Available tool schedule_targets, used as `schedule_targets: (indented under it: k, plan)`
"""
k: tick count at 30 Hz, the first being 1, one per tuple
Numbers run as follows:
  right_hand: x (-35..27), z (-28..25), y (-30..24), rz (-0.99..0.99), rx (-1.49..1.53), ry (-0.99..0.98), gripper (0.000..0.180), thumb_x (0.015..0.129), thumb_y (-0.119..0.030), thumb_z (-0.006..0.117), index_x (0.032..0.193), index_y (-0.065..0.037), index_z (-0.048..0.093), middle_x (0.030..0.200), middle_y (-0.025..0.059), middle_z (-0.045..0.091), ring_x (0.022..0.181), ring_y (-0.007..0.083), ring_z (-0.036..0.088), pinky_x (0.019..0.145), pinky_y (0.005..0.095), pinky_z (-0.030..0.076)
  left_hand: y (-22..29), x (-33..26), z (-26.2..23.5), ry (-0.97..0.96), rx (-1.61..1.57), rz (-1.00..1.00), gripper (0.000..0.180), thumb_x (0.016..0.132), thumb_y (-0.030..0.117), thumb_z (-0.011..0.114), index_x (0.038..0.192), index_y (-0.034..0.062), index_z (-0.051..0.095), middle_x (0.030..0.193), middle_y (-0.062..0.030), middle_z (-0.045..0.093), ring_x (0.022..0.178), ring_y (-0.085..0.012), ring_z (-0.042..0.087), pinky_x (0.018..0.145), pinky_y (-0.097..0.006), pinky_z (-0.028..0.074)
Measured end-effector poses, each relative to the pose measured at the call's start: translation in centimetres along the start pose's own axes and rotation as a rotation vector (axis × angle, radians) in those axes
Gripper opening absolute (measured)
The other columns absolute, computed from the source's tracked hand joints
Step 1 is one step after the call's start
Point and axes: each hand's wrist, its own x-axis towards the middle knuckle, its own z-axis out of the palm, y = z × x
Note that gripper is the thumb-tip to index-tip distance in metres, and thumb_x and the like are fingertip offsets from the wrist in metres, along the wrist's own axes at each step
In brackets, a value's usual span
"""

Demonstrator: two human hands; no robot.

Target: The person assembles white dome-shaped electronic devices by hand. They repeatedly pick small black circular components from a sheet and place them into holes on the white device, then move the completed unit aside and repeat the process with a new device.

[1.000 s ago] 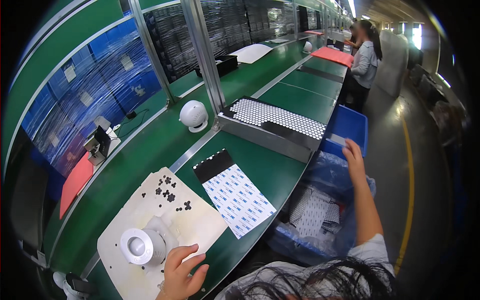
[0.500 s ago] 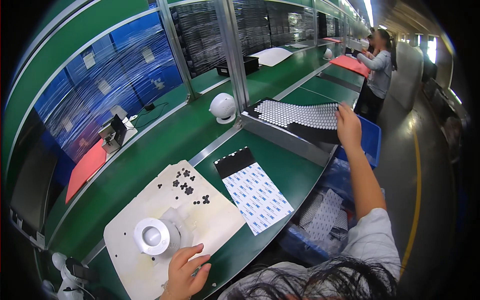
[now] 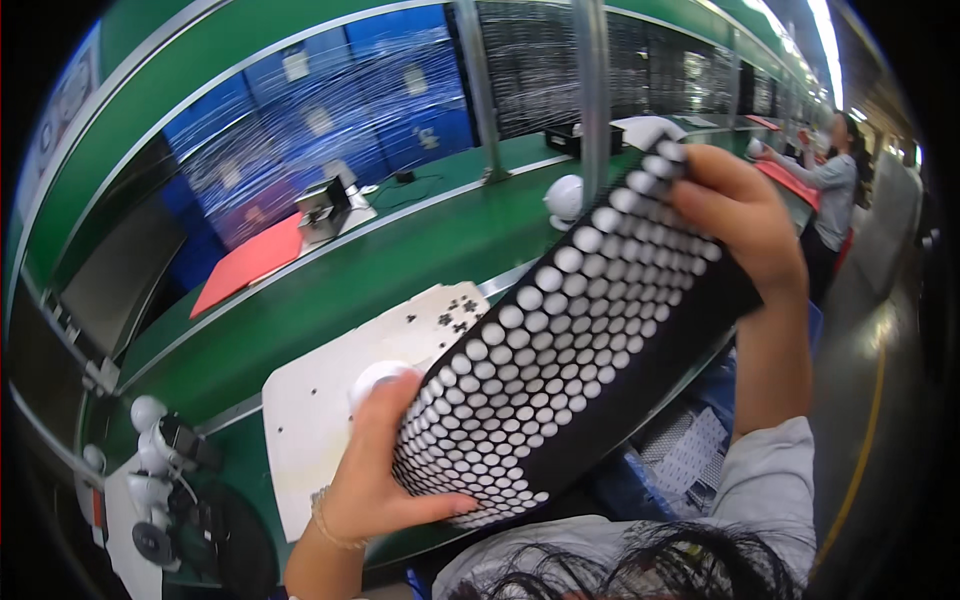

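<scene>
The fingers of the right hand (image 3: 745, 220) pinch the upper end of a black sheet of white round pads (image 3: 560, 340); the left hand (image 3: 375, 480) clasps the lower end, thumb on the dotted face, other fingers partly hidden. Unlike half a second ago, both hands bear the sheet, now off its metal box and bowed in the air, covering the right part of the cream board (image 3: 310, 440) from view. On that board lie small black discs (image 3: 459, 312) and a white round fixture (image 3: 375, 378).
</scene>
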Motion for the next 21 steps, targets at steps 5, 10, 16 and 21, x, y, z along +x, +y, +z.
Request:
schedule_targets:
  k: [5,10,16,21]
  plan:
    - [5.9,4.1,9.8,0.215,0.064,-0.138,0.024,0.084,-0.015,0.054,0.103,0.001,0.059,0.092,0.0031,0.062,0.083,0.0085,0.057,0.076,0.0211,0.043,-1.4,-4.2,1.0,-0.255,-0.932,-0.409,0.084,0.062,0.004,0.073,0.131,-0.0049,0.025,0.126,-0.0143,0.042,0.115,-0.0188,0.042,0.096,-0.033,0.033]
    - [7.0,9.3,16.2,0.353,-0.021,-0.172,0.029,0.085,-0.013,0.053,0.109,0.003,0.055,0.097,0.0064,0.061,0.086,0.0103,0.056,0.078,0.0223,0.043,-1.0,-6.7,2.3,0.146,-1.083,-0.338,0.084,0.063,0.001,0.069,0.131,-0.0057,0.020,0.124,-0.0159,0.042,0.113,-0.0212,0.044,0.096,-0.035,0.034]
    - [5.5,11.3,17.1,0.503,0.090,-0.312,0.035,0.085,-0.016,0.054,0.116,-0.001,0.049,0.098,0.0029,0.058,0.088,0.0068,0.052,0.079,0.0195,0.039,-1.1,-8.7,1.4,0.235,-0.920,-0.239,0.081,0.065,-0.006,0.065,0.132,-0.0038,0.020,0.127,-0.0158,0.041,0.116,-0.0219,0.041,0.097,-0.036,0.032]
    - [1.9,11.4,16.2,0.561,-0.058,-0.517,0.059,0.078,-0.019,0.064,0.127,-0.002,0.036,0.115,0.0091,0.049,0.094,0.0140,0.052,0.079,0.0247,0.042,-3.2,-10.0,-0.5,0.248,-0.998,-0.178,0.086,0.054,-0.011,0.064,0.131,-0.0046,0.025,0.127,-0.0168,0.041,0.116,-0.0235,0.042,0.097,-0.037,0.032]
